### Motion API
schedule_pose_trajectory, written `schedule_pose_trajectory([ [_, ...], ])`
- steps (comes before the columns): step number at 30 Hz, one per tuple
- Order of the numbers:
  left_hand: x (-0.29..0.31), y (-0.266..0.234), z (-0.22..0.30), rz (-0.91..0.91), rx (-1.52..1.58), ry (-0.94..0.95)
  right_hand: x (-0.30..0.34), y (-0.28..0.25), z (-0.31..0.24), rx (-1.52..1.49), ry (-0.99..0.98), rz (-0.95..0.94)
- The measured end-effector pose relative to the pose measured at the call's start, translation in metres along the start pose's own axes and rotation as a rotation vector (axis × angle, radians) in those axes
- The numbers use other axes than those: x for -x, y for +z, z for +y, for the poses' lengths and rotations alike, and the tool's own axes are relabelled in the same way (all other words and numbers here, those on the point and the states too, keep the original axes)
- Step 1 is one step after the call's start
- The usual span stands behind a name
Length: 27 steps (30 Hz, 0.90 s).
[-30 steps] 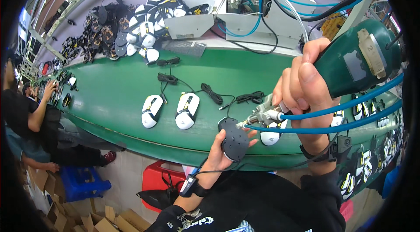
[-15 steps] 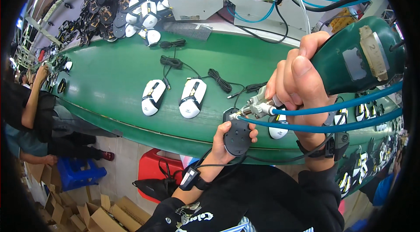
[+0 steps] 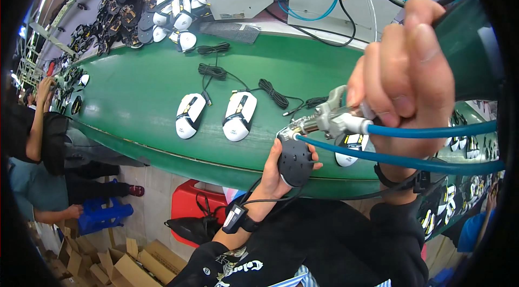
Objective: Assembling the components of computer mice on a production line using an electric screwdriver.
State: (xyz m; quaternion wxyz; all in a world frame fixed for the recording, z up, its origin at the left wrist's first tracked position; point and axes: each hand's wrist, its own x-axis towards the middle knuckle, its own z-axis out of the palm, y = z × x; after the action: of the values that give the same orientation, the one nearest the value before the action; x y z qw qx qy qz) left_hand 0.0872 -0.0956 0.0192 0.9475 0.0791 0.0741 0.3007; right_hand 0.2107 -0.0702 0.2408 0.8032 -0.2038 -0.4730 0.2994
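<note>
My left hand (image 3: 273, 174) grips a black mouse base (image 3: 295, 163), underside facing up, close to the bench's front edge. In my right hand (image 3: 403, 78) is a green screwdriver (image 3: 469, 51), held tilted with its body at the upper right. Its metal nozzle (image 3: 309, 123) reaches down to the top end of the mouse base; whether it touches cannot be made out. Two blue air hoses run from the nozzle to the right. Just left of my hands lie two white-and-black mice (image 3: 238, 124) with coiled cables. Another white mouse (image 3: 348, 156) is partly hidden behind the hoses.
The green bench (image 3: 135, 89) curves across the view. At its back are a heap of white mice (image 3: 182, 14), a pile of black parts (image 3: 127, 8) and a grey machine (image 3: 238, 4). A red stool (image 3: 186, 200), cardboard boxes (image 3: 135, 271) and a co-worker (image 3: 38, 124) are at left.
My right hand and the screwdriver have come closer to the camera and shifted right. The mouse base in my left hand has tilted slightly, with the nozzle staying at its top end.
</note>
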Motion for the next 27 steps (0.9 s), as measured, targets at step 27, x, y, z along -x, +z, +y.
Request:
schedule_pose_trajectory([
  [27, 0.002, -0.011, 0.012, 0.002, 0.071, -0.006, 0.008, 0.018, 0.006, 0.461, 0.220, 0.035],
])
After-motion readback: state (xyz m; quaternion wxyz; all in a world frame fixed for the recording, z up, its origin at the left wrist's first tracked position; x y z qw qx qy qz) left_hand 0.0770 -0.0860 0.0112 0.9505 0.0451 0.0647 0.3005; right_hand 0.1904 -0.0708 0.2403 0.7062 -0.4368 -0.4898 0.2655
